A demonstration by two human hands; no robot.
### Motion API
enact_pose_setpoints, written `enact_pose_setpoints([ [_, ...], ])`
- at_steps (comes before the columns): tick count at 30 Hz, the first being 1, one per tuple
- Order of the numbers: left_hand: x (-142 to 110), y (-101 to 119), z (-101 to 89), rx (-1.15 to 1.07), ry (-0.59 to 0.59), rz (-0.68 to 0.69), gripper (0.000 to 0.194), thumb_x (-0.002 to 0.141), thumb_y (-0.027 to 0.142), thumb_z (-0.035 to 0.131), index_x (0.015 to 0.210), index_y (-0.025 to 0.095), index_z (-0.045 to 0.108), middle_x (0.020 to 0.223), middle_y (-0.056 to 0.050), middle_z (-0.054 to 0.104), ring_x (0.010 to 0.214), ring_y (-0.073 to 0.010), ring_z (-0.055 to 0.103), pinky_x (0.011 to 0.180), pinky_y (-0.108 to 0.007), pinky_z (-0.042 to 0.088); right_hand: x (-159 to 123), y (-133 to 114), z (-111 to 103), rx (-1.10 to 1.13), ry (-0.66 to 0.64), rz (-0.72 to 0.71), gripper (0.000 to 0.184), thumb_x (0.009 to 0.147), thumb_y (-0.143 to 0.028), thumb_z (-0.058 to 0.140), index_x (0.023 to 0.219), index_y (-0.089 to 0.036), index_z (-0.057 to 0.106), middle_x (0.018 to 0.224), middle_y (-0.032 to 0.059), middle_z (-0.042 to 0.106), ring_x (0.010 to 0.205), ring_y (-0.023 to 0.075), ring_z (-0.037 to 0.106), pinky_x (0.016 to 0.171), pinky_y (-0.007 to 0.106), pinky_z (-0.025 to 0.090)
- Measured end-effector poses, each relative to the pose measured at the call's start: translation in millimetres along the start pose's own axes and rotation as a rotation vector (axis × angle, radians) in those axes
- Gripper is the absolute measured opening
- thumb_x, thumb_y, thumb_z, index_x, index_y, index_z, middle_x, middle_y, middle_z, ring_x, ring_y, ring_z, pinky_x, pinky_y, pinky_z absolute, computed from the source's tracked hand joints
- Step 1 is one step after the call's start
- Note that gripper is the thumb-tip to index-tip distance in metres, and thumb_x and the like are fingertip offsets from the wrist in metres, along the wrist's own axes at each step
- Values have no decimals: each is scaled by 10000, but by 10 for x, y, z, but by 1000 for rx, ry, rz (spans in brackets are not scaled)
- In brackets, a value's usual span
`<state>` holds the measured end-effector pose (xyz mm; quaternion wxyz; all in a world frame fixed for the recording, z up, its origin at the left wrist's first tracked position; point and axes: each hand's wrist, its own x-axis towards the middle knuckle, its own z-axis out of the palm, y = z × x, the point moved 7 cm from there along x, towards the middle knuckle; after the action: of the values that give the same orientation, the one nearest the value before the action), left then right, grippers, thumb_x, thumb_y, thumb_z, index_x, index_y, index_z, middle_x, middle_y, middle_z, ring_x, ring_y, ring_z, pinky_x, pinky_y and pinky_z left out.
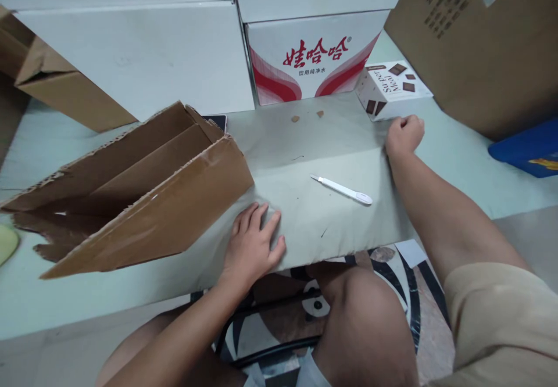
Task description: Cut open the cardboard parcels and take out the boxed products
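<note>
My left hand lies open on the pale green table cover near its front edge, fingers spread, just right of a cut-open brown cardboard box. At the right, my right hand is closed in a fist against the cover, close to the front of a small white "Super Meal" box. Whatever its fingers may grip is hidden. Between my hands lies a white craft knife, its thin tip pointing to the upper left. Neither hand touches the knife.
White cartons stand stacked along the back, one with red lettering. A large brown carton and a blue object are at the right. Small cardboard scraps lie behind the knife. A dark flat device is partly hidden.
</note>
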<state>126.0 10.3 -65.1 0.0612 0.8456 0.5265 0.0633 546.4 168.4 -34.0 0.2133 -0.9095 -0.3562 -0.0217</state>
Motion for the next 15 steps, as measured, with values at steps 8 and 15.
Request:
enact_pose_setpoints([
  [8,-14,-1,7,-11,14,4,480,948,382,597,1407,260,663,1502,-145,578,1444,-380,485,1199,-556,427,74,-159,357,-113,-269,-221,716,968,-562,446,1621,-274,378,1702,109,388,1577,346,316,1260,625,256],
  [15,0,7,8,-32,-22,-21,480,961,394,581,1417,259,643,1522,-142,558,1464,-370,456,1226,-547,388,-131,-284,150,-185,-145,-337,495,975,-306,384,1343,-84,629,1418,272,579,1326,379,518,1085,551,431],
])
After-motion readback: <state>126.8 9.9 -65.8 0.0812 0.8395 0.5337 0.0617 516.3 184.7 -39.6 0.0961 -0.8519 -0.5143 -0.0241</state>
